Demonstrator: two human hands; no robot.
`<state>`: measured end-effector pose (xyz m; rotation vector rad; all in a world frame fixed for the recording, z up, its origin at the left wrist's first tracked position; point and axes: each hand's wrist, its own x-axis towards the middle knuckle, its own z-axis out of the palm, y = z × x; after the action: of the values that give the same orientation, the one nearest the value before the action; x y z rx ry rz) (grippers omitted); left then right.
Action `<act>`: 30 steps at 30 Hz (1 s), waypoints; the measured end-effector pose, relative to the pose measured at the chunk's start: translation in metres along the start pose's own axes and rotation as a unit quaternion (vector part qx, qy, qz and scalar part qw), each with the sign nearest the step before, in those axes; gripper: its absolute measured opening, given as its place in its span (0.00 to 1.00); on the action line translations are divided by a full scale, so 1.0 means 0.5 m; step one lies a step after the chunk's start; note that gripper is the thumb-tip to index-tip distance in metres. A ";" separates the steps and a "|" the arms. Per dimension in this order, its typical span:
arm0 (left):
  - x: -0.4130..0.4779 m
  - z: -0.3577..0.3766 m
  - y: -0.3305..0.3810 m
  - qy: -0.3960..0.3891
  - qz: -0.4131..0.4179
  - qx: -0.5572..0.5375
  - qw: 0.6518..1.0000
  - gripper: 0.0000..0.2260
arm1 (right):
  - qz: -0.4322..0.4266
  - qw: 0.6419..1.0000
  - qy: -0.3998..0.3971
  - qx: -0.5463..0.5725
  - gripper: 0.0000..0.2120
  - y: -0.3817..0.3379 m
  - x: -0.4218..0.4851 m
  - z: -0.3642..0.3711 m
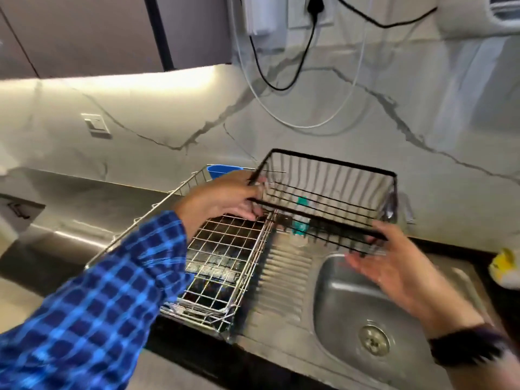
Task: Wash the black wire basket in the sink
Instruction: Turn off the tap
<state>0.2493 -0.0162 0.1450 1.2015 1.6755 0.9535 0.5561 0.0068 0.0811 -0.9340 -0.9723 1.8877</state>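
Note:
The black wire basket (327, 192) hangs in the air above the drainboard and the far edge of the steel sink (337, 288), tilted so that its open side faces me. My left hand (222, 199) grips the basket's left rim. My right hand (394, 260) is at the basket's near right corner, fingers spread and touching the lower rim. The sink bowl lies below my right hand, with its drain (374, 340) visible. A tap behind the basket is mostly hidden.
A silver wire dish rack (225, 266) sits left of the sink on the counter, with a blue cup (222, 170) at its far end. A teal bottle (300, 220) stands behind the drainboard. A yellow sponge (505, 267) lies at the right. Cables hang on the marble wall.

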 end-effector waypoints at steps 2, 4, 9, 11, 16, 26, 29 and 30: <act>-0.029 -0.082 -0.043 0.059 -0.012 0.013 0.998 0.14 | 0.006 0.999 -0.044 -0.023 0.19 0.032 0.018 0.083; -0.049 -0.148 -0.082 0.115 -0.044 0.076 0.989 0.07 | 0.031 0.994 -0.081 -0.060 0.28 0.069 0.032 0.158; -0.082 -0.278 -0.171 0.135 -0.090 0.186 0.969 0.05 | 0.062 0.991 -0.090 -0.081 0.30 0.128 0.064 0.340; -0.064 -0.327 -0.232 0.136 -0.088 0.210 0.964 0.06 | 0.075 0.994 -0.058 -0.053 0.28 0.164 0.091 0.403; 0.009 -0.399 -0.346 0.110 -0.102 0.244 0.958 0.10 | 0.073 0.991 0.108 -0.031 0.25 0.278 0.175 0.497; 0.075 -0.349 -0.462 0.020 -0.122 0.428 0.895 0.16 | 0.149 0.982 0.092 -0.066 0.31 0.352 0.177 0.571; 0.089 -0.363 -0.506 -0.015 0.006 0.602 0.799 0.17 | 0.139 0.981 0.070 -0.111 0.29 0.356 0.152 0.570; 0.101 -0.365 -0.519 0.008 0.019 0.599 0.800 0.19 | 0.135 0.981 0.065 -0.121 0.28 0.353 0.140 0.570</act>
<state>-0.0126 -0.0518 -0.0372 1.9830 2.3254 -0.2596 0.2279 -0.0789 0.0342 -1.3753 -1.0546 1.9268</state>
